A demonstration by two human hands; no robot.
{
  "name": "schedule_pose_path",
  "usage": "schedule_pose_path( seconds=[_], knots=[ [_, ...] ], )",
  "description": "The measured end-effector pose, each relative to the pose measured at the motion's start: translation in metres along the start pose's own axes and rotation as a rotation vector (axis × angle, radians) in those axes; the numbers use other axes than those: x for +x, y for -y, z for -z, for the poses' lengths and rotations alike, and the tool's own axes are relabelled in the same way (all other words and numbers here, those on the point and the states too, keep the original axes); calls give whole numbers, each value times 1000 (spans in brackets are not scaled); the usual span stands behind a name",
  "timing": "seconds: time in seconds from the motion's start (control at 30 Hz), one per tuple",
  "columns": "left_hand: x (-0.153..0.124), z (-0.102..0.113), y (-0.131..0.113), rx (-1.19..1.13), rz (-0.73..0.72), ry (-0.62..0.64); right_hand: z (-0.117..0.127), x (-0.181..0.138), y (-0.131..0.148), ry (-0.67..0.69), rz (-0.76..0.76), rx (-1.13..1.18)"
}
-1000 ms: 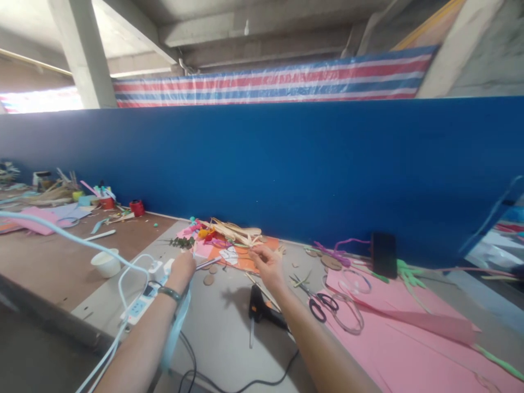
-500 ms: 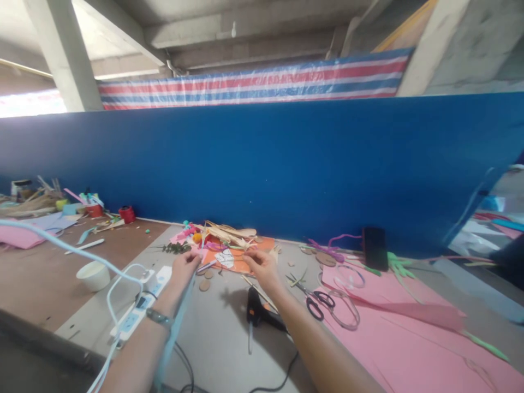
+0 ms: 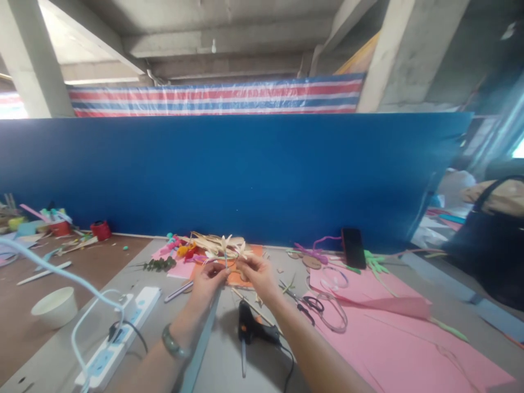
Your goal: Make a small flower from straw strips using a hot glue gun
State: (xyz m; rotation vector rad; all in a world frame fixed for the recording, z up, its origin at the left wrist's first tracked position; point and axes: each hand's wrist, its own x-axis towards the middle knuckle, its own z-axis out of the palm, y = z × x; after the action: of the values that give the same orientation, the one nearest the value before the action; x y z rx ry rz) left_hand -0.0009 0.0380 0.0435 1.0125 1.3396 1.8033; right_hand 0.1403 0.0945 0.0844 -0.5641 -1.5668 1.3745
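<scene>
My left hand [image 3: 210, 282] pinches a thin stem topped by a pale, straw-coloured flower [image 3: 226, 244]. From the same hand a long light blue strip [image 3: 201, 341] hangs down past the wrist. Close beside it, my right hand [image 3: 257, 275] has its fingers pinched at a second pale flower [image 3: 242, 251]; its stem is mostly hidden by the fingers. Under the hands lies an orange sheet [image 3: 254, 251] with dried pale husk strips [image 3: 204, 243] behind. A black glue gun [image 3: 251, 325] rests on the table below my right hand.
At left stand a white power strip [image 3: 123, 338] with cables and a white cup [image 3: 57, 308]. To the right lie scissors [image 3: 313, 304], pink paper [image 3: 388, 338] and a dark phone [image 3: 353, 248]. A blue partition [image 3: 262, 174] closes the table's far side.
My hands have come closer together, the left moving toward the right. The flower at the left fingertips now stands upright beside the other one. The view has shifted to the right.
</scene>
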Motion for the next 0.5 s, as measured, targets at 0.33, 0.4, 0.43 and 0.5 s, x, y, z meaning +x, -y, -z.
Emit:
schedule_pose_path(
  seconds=[0.33,0.4,0.43,0.5],
  knots=[
    [0,-3,-3,-49,20,74,-3,-3,4,23,22,-96],
    [1,-3,-3,-55,21,92,-3,-3,3,16,12,-93],
    [1,-3,-3,-55,21,103,-3,-2,2,18,7,-88],
    [2,-3,-4,-59,22,117,-3,-2,0,27,-2,-73]
  ],
)
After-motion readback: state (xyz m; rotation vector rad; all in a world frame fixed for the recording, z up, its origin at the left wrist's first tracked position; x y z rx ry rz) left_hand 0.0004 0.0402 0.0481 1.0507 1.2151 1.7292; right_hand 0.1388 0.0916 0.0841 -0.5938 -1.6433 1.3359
